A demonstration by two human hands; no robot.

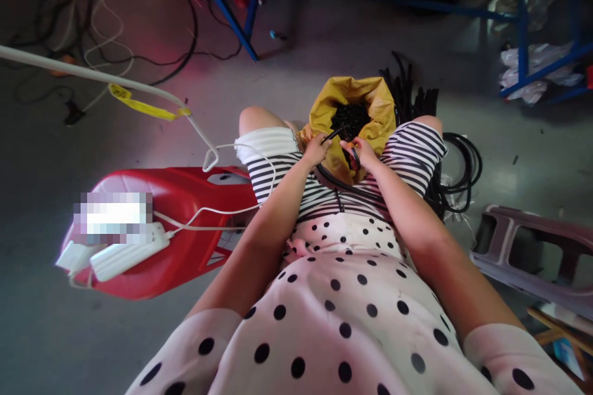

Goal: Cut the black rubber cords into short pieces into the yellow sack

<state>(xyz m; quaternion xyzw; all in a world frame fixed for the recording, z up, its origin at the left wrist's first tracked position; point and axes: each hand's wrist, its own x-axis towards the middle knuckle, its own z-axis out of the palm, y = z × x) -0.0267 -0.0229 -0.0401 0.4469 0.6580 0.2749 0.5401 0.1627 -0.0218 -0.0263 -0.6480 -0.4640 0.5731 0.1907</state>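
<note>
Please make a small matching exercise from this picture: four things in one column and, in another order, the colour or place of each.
Things:
1. bag
2. stool
3. left hand
4. coil of black tubing

Descriptions:
A. red, lying beside the person
B. on the floor by the striped knee
C. yellow, open, full of black pieces
D. pinching a short black piece

Pairs: 1-C, 2-A, 3-D, 4-B

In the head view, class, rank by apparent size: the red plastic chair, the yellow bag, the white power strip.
1. Red plastic chair
2. Yellow bag
3. White power strip
The bag lies farther away, so its true size is unsure.
</note>
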